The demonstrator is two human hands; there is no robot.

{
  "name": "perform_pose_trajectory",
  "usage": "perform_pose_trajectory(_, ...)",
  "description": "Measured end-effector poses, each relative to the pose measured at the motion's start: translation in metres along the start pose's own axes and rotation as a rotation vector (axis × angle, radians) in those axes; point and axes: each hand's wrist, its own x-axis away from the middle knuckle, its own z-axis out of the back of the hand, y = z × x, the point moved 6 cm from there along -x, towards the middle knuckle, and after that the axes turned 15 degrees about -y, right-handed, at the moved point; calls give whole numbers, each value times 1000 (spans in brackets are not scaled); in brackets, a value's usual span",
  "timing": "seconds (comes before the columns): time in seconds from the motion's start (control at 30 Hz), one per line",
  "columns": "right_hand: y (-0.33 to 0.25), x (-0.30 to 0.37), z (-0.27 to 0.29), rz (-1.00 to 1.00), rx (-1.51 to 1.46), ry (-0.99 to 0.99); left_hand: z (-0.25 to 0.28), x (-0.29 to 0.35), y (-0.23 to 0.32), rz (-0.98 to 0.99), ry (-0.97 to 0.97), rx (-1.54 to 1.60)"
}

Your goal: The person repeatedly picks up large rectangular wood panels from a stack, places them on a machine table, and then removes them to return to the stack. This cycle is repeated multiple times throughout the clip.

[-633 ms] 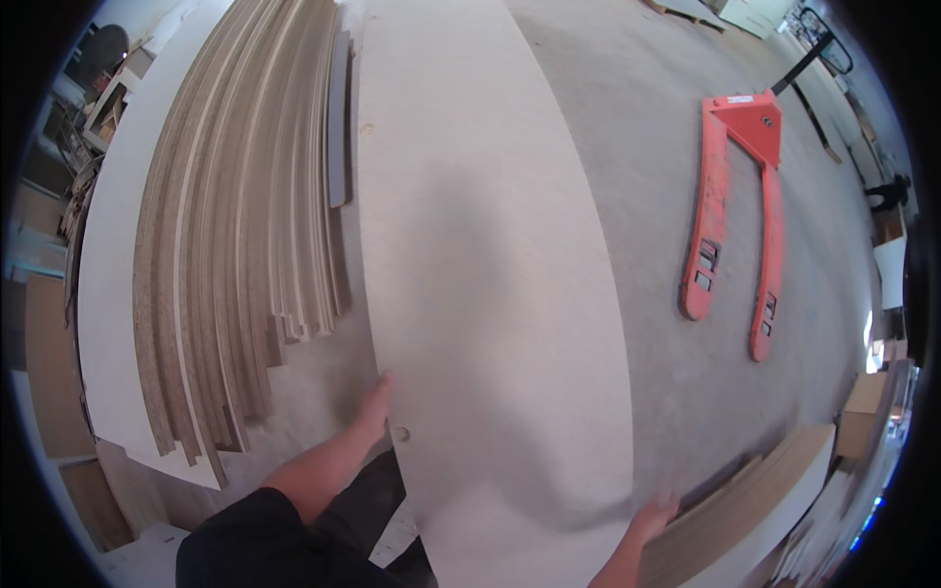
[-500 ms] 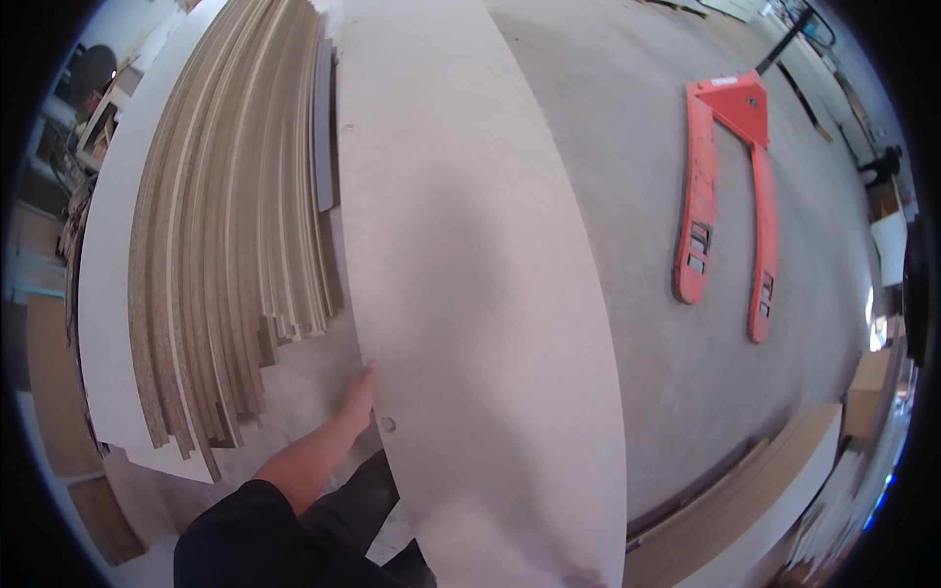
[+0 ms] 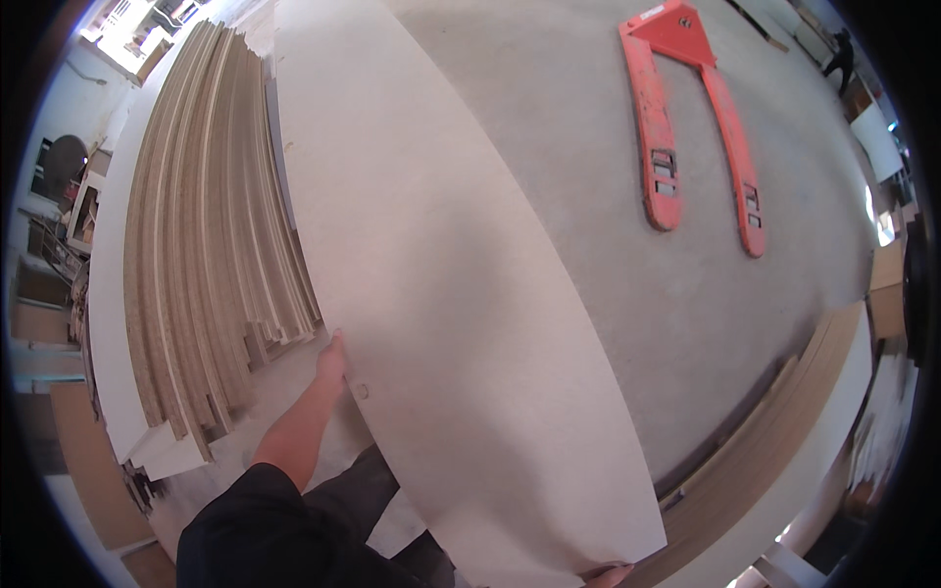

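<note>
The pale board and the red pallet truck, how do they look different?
The pale board is one flat piece, but the red pallet truck has two prongs with a gap between. The board is whitish, while the truck is bright red. The left hand and right hand are at the board's edges; neither touches the truck, which stands on the grey floor. Both have long shapes.

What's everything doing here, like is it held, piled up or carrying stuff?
Panel: held at its left edge
Left hand: gripping that edge
Right hand: at the near edge, mostly hidden
Left boards: packed together, ends uneven
Right boards: packed together
Pallet jack: forks bare
</note>
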Motion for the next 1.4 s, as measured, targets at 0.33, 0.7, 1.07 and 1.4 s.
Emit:
perform_pose_trajectory(0.33, -71, 69, -150, 376, -418, -71, 50, -70, 20, -50, 142, -43)
perform_pose_trajectory(0.7, -107, 138, -389, 491, -221, -137, 28, -44, 26, -224, 403, -433)
perform_pose_trajectory(1.07, -226, 181, -596, 569, -176, -471, 41, -162, 174, -419, 101, 65)
perform_pose_trajectory(1.4, -306, 225, -794, 377, 260, -758, -4, -73, 79, -340, 286, -310)
